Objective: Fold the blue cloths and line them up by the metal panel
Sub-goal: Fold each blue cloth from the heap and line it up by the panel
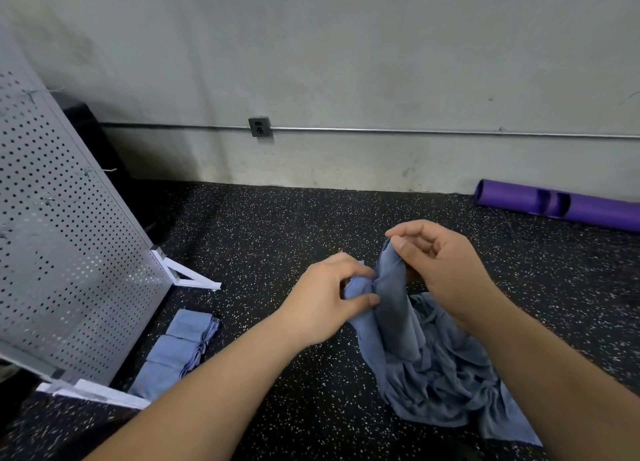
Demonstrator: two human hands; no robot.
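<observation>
At the frame's left, the perforated metal panel [69, 239] leans, three folded blue cloths [176, 353] lined along its foot. At centre the left hand [322, 305] pinches a raised cloth [391, 298], and the right hand [440, 266] pinches its top edge, seemingly seeking corners, above the unfolded pile [446, 384] at lower right.

Three folded cloths [178, 351] line up right of the metal panel [65, 253]; the unfolded pile [446, 384] lies further right.
</observation>
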